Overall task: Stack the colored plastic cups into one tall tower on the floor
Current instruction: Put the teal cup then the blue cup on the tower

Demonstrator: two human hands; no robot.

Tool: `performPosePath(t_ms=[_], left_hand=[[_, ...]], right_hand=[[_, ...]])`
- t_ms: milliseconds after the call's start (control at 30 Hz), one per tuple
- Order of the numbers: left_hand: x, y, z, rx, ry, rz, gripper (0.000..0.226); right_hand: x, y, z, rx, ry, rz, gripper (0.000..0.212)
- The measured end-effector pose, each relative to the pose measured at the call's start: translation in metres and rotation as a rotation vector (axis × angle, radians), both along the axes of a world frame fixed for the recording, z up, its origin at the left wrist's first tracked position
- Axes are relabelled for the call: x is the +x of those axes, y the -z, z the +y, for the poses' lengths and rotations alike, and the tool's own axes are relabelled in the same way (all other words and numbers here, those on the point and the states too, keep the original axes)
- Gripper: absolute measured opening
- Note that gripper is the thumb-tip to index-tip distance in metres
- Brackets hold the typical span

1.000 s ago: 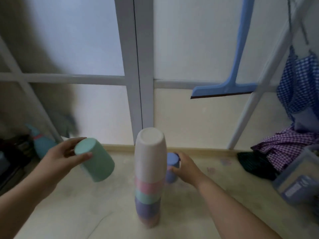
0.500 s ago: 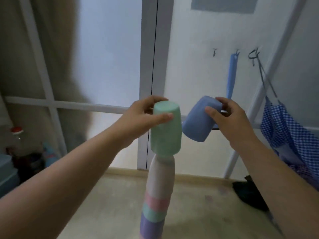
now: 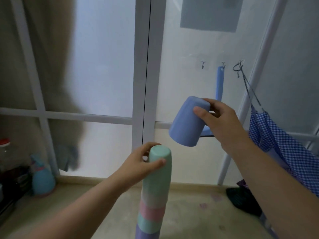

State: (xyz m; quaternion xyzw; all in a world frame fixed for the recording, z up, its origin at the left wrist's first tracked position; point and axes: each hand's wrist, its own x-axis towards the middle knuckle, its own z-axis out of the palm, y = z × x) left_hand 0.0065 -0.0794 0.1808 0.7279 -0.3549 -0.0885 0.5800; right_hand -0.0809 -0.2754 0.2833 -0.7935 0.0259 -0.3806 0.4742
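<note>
A tower of upside-down plastic cups [image 3: 151,211] rises from the floor at the bottom centre, with cream, pink, mint and purple rims showing. A mint green cup [image 3: 159,171] sits on top of it. My left hand [image 3: 139,167] grips that cup near its base, thumb in front and fingers behind. My right hand [image 3: 219,121] holds a blue cup [image 3: 187,123] upside down and tilted, up and to the right of the tower's top, apart from it.
A frosted glass sliding door with a white frame [image 3: 143,83] stands behind the tower. A blue spray bottle [image 3: 42,178] stands at the left by the door track. A blue checked cloth [image 3: 276,145] hangs at the right over a white rack leg [image 3: 226,166]. Dark items [image 3: 241,200] lie on the floor at the right.
The mint green cup has come down over the cream cup onto the tower, my left hand with it. My right hand has shifted the blue cup to the right and tilted it more upright.
</note>
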Motion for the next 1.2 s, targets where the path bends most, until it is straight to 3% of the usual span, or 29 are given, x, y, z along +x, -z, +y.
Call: performPosePath(t_ms=[167,400,600,1200], left_hand=[[0.005,-0.003,0.006,-0.032,-0.027,0.002,0.059],[0.026,-0.011,0.035,-0.114,-0.218,-0.002,0.027],[0.030,-0.009,0.052,-0.123,-0.295,0.001,0.022],[0.034,-0.023,0.059,-0.091,-0.267,-0.034,0.023]], right_hand=[[0.009,-0.005,0.017,0.007,-0.058,0.053,0.037],[0.016,0.004,0.045,-0.094,-0.154,0.221,0.039],[0.016,0.036,0.051,-0.166,-0.183,0.462,0.044],[0.009,0.048,0.040,-0.083,-0.232,0.463,0.056]])
